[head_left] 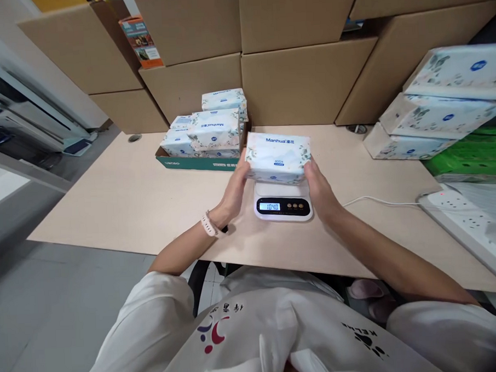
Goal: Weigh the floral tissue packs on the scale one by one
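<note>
Between my two hands is a white tissue pack [278,156] printed with blue lettering and leaves. My left hand [236,181] grips its left end, and my right hand [319,184] grips the right end. Directly beneath the pack is a white digital scale [284,217], its lit display reading about 1040. Whether the pack rests on the scale's plate or hangs just above it, I cannot tell. Left of my hands, a green open carton [197,163] holds several similar tissue packs [216,130].
Stacked cardboard boxes [293,85] line the back of the table [121,197]. At the right, more tissue packs [442,111] are piled beside green packages [472,153]. A white power strip [458,209] lies at the right edge, with a white cable [380,201] running toward the scale.
</note>
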A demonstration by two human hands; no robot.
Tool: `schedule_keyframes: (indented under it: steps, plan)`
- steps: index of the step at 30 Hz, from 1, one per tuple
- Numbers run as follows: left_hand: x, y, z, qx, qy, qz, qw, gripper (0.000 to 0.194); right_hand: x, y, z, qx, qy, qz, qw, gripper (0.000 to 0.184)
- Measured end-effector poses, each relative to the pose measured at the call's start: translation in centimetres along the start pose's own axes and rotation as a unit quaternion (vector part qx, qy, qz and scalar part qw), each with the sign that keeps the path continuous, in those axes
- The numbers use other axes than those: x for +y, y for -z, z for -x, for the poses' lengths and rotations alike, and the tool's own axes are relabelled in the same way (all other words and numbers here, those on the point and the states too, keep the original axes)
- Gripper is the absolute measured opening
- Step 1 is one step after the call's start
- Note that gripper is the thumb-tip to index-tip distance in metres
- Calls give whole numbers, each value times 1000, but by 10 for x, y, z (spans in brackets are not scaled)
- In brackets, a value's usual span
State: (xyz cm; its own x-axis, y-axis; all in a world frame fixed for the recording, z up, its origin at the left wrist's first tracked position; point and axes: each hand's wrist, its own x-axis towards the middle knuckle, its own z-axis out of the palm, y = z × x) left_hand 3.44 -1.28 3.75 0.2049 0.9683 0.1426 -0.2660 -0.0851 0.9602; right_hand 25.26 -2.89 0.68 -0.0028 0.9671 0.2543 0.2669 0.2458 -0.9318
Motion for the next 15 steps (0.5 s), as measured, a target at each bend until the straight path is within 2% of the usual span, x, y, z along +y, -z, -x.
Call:
schedule_keyframes:
  steps: [2, 3, 5, 7, 9, 12, 15]
  plan:
    - [20, 11, 12, 56, -40, -2, 998, 63, -21, -21, 10, -21, 5, -6, 1000, 94]
    - [31, 18, 17, 94, -67, 1, 993, 62, -32, -34, 12, -42, 33, -7, 999, 101]
    - [51, 37, 20, 167, -132, 0, 977, 61, -54, -67, 6, -83, 140, 12, 987, 107]
    - [67, 63, 16, 206, -196, -5, 959, 57, -75, -106, -12, -91, 230, 54, 967, 101]
    - [81, 96, 4, 224, -246, -1, 943, 51, -96, -151, -40, -105, 272, 100, 951, 93]
    - [99, 152, -26, 286, -279, 23, 916, 54, -122, -216, -89, -119, 261, 144, 947, 91]
    - [114, 203, -66, 387, -236, 22, 891, 57, -133, -267, -130, -161, 193, 167, 953, 93]
